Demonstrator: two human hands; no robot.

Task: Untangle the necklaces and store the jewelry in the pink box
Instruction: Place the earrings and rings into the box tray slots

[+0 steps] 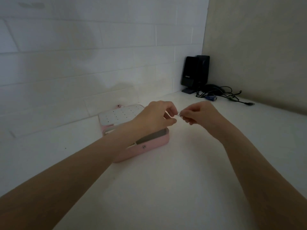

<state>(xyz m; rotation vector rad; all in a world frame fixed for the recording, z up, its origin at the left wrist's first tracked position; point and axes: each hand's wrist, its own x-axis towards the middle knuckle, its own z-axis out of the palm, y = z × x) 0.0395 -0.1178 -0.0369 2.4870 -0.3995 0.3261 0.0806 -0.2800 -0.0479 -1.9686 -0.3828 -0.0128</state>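
Both the left hand [156, 116] and right hand [200, 114] pinch the tangled necklaces [179, 114] above the open pink box [154, 143]

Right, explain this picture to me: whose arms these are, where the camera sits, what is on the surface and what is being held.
There is no machine here: a person works with two bare hands. The single picture comes from a camera worn on the person's head, looking forward and down. The left hand and the right hand pinch a small tangle of silvery necklaces between them, above the white table. Under the left forearm lies the pink box, lid open against the wall. In the far corner stand black speakers beside loose cables.
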